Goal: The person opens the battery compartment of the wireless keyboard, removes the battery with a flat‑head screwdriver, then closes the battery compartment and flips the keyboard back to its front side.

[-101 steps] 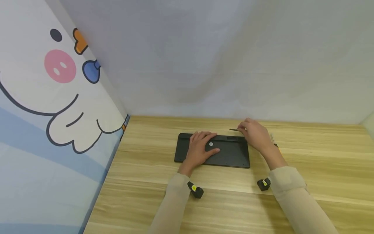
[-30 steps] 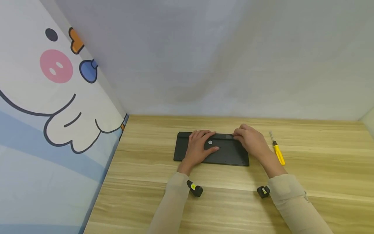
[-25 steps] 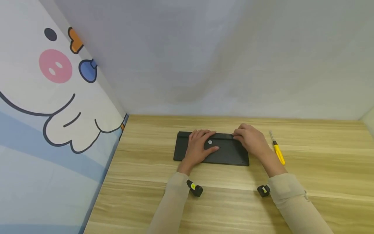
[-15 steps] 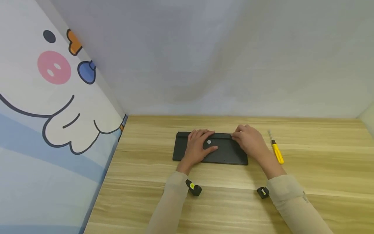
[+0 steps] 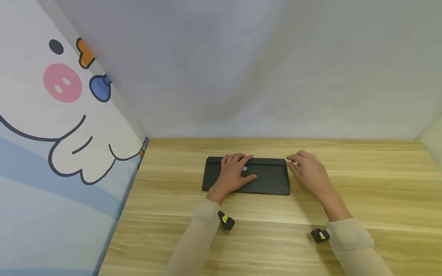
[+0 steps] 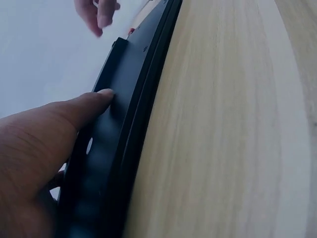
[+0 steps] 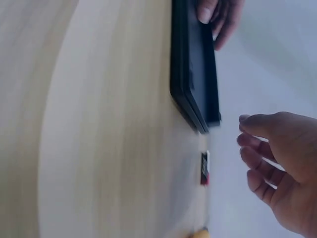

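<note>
A black keyboard lies underside up on the wooden table, a raised bar along its far side and a round pale spot near the middle. My left hand rests on its left half, fingers spread toward the far edge; in the left wrist view the thumb presses on the flat underside. Just off the keyboard's right end hovers my right hand, fingers loosely bent. Nothing sits between the fingertips of that right hand in the right wrist view.
A small black-and-red piece, like a battery, lies on the table beyond the keyboard's right end. The screwdriver's yellow handle shows at the lower edge. Behind the table rises a pale wall; a cartoon-printed panel stands at left.
Earlier my right hand pinched a thin dark cover, then worked it onto the keyboard's battery bay. Now it has let go and moved right, hiding most of the screwdriver. The left hand stays put.
</note>
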Available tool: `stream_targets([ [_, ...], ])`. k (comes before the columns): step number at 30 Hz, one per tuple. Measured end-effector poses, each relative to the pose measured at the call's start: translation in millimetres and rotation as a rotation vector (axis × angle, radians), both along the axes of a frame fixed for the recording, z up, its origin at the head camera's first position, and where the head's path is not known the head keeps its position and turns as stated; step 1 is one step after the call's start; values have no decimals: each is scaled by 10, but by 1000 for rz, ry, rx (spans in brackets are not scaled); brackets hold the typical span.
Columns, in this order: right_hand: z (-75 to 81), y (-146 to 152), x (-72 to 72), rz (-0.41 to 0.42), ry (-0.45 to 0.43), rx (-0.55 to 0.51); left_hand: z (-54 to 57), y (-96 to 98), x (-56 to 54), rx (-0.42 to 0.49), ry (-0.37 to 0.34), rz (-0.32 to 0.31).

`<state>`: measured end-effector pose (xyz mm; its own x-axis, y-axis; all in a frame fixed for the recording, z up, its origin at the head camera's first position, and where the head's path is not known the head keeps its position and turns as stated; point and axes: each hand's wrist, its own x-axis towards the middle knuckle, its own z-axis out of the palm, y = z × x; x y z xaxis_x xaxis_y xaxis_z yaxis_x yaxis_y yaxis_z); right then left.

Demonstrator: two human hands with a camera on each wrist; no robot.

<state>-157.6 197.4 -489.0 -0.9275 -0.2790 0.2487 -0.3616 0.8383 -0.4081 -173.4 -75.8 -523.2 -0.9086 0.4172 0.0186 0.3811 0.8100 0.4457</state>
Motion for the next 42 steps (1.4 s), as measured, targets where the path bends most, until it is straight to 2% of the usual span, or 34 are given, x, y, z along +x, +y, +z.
stream_targets([
  [6, 49, 310, 177, -119, -75, -16, 60, 205, -9, -72, -9, -61],
  [12, 50, 508, 297, -166, -126, 2, 58, 398, 5, -124, 26, -115],
  [21, -5, 668, 409, -254, -184, 52, 42, 642, 21, -212, 49, -153],
  [27, -71, 729, 426, -262, -238, 35, 60, 795, -17, -264, 22, -177],
  [32, -119, 743, 436, -260, -234, 10, 64, 850, -59, -329, 7, -211],
  [35, -114, 734, 428, -263, -228, 1, 68, 869, -97, -369, 36, -229],
  [42, -98, 739, 435, -271, -247, -12, 102, 888, -118, -395, 105, -269],
])
